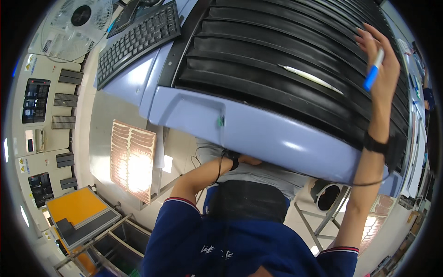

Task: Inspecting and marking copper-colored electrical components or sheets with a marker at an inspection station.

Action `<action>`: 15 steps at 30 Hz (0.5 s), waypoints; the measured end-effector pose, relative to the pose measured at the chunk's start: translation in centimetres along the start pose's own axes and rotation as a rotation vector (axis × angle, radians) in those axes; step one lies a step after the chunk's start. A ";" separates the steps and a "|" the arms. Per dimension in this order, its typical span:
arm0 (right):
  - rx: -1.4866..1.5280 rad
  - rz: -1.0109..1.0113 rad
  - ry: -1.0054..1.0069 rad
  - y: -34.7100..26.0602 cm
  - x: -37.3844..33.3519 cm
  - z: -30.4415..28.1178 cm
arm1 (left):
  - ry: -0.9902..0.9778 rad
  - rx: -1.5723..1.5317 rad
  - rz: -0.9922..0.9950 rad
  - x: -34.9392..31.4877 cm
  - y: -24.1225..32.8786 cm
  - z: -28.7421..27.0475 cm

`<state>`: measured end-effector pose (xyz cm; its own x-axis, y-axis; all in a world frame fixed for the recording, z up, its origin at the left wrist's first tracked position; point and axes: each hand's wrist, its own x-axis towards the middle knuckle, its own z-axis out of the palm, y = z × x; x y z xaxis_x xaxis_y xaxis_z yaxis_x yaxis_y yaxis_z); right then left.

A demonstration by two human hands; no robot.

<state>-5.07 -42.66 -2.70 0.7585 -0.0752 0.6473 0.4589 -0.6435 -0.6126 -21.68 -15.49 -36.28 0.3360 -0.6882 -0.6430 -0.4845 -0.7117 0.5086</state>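
My right hand [385,64] is raised over the right side of the black ribbed bellows cover [258,51]. Its fingers are closed around a white marker pen [373,76] whose blue end points down toward me. A slim white stick-like tool [313,79], pointed at its ends, lies in a fold of the cover to the left of that hand. Down by my lap, my left hand [249,159] is at the underside of the machine's pale blue front edge [258,131]. Its fingers are hidden there. Dark bands circle both wrists, and a thin cord hangs near each.
A black keyboard [140,44] lies on the machine's left end, with a fan [76,30] beyond it. Copper-coloured striped panels [132,159] stand at the left. Lower left is a cart with an orange top [78,210]. A metal-legged stand [318,221] is near my right side.
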 end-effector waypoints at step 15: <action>-0.248 0.317 -0.023 -0.3 -2.4 0.0 | 0.024 -0.257 0.038 -10.2 -3.8 1.1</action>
<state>-7.04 -42.22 -4.09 0.8560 -0.2846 0.4315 0.0765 -0.7558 -0.6503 -24.13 -5.62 -32.26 0.3421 -0.7160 -0.6085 -0.2769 -0.6957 0.6629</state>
